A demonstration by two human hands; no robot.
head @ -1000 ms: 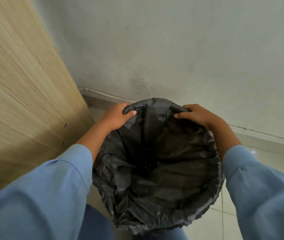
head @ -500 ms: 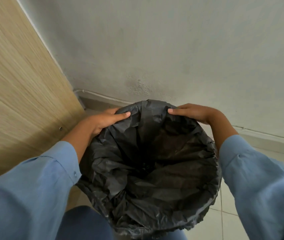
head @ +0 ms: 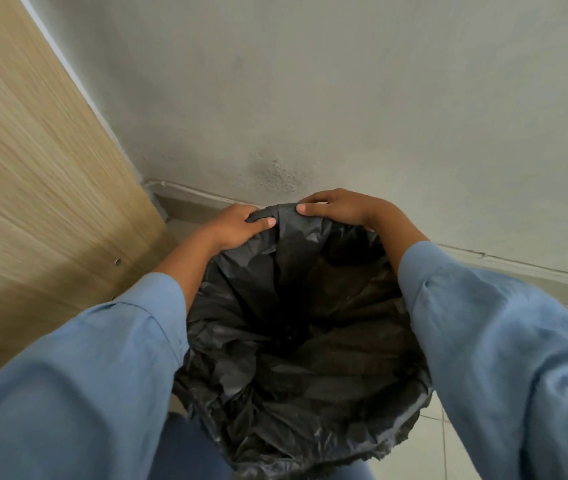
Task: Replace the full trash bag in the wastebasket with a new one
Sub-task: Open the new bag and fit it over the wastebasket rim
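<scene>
In the head view, a crinkled black plastic trash bag (head: 296, 327) is lining a round wastebasket whose own body is almost wholly hidden beneath the film, the bag's mouth folding outward over the rim all the way round and filling the lower middle of the frame. The left hand (head: 237, 225) is sitting at about eleven o'clock on that rim, fingers and thumb curling round a bunched pleat of the film and pinching it, while the right hand (head: 338, 206) is resting at about twelve to one o'clock, fingers curling over the folded edge with the thumb pressing the plastic from inside. Both light blue sleeves (head: 504, 341) are reaching across the opening from five and seven o'clock. A pale wood-grain panel (head: 33, 174) is standing at nine to ten o'clock, and a grey plastered wall (head: 344, 81) is running behind at twelve. The bag's inside is looking dark and slack, so nothing can be told about what is in it. As a judgement, the gathered slack between the hands is the weak spot: pulling it too tight is likely to drag the film off the near rim at six o'clock, and thin film pinched hard against the rim is liable to tear; leaving it loose risks the liner sliding down inside.
</scene>
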